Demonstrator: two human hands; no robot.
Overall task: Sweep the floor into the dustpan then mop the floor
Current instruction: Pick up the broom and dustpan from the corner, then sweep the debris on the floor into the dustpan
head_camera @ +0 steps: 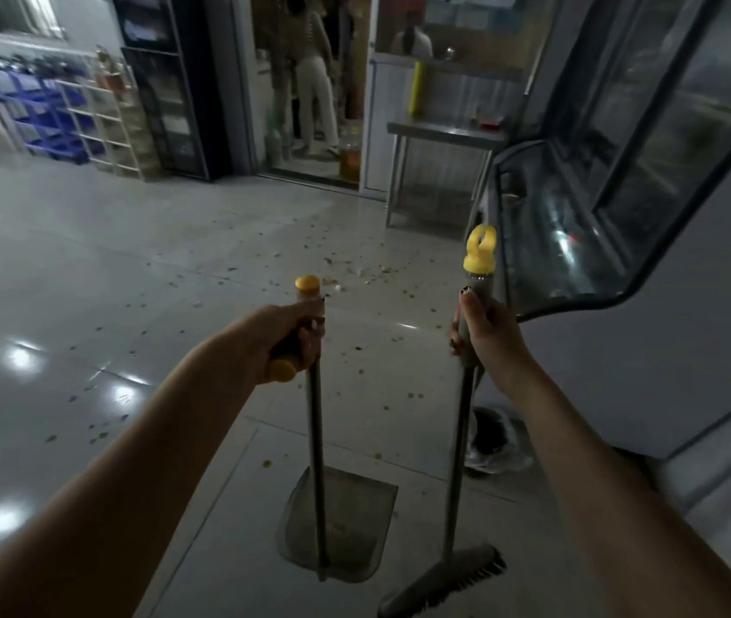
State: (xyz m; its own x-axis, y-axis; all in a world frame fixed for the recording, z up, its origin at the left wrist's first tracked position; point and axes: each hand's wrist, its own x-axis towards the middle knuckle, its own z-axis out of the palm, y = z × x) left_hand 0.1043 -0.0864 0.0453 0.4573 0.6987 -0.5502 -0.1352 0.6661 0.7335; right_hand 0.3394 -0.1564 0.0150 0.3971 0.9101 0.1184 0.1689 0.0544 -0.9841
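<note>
Standing with both arms stretched forward, the person has a long-handled tool upright in each fist. The left hand is wrapped tight round the dark grip at the top of the dustpan, with a yellow cap showing above the knuckles and another yellow end poking out below the palm. Its metal pole runs straight down to the grey pan, which sits flat on the floor close in front of the person.

The right hand is curled round the grey grip of the broom, thumb laid up along the shaft, just under the yellow hanging loop. The broom's bristled head rests on the tiles just right of the pan, near it but apart (as far as this dim light lets me judge).

Debris lies scattered over the glossy tiles beyond both tools, thickest toward the steel table, with a thinner trail off to the left. Left of that table another person stands farther off, back turned. Blue bins and a dark cabinet line the far left wall. A glass-fronted display case fills the right side, and a crumpled plastic bag sits at its foot, behind the broom's pole.
</note>
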